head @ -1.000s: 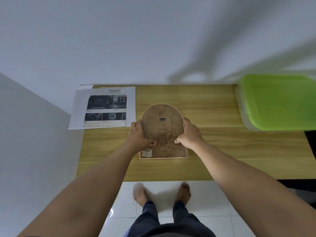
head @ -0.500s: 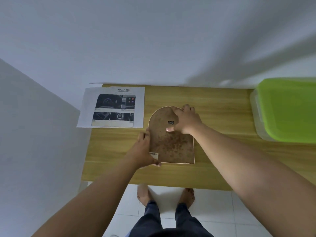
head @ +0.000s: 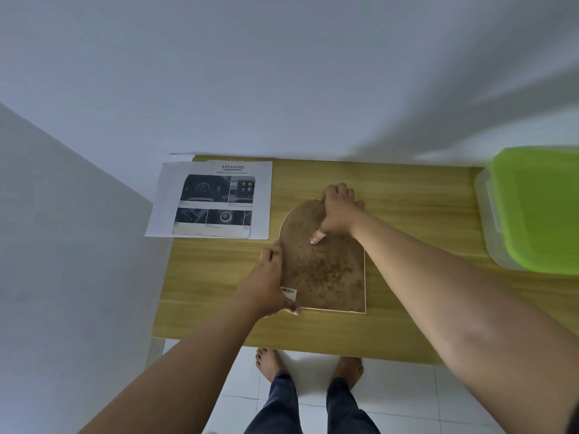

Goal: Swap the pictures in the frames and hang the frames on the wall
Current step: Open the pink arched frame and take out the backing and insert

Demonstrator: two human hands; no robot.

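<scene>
The frame (head: 326, 270), arch-topped and lying back-up, sits mid-tabletop (head: 407, 214) in the head view. The left hand (head: 266, 286) grips its left edge down by the near corner, beside a barcode sticker (head: 288, 291). The right hand (head: 338, 214) curls its fingers over the far rounded top, thumb pressed on the brown backing. A printed sheet (head: 213, 200) of car pictures lies to the far left, apart from the frame, and a green-lidded box (head: 539, 208) stands at the right. The step in hand looks like opening the back to reach the picture. The next move probably calls for prying the backing loose at the top while the left hand steadies the frame.
</scene>
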